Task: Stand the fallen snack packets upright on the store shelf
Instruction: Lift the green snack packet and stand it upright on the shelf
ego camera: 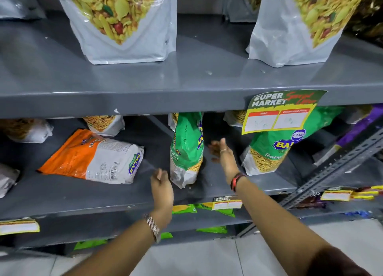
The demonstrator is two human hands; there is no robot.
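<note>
A green snack packet [186, 147] stands upright, edge-on, in the middle of the grey middle shelf [103, 194]. My left hand [161, 184] is just left of its base, fingers loosely curled and holding nothing. To the packet's right my right hand [219, 151] hovers, open, a small gap away from it. An orange and white packet [93, 157] lies flat on its back at the left of the same shelf. A second green packet [271, 151] stands at the right, leaning a little, partly behind a price tag.
A yellow supermarket price tag [279, 114] hangs from the upper shelf's front edge [145, 103]. Two large white namkeen pouches [122, 22] stand on the upper shelf. Smaller white packets [105, 124] stand at the back. A perforated metal upright [342, 167] crosses at right.
</note>
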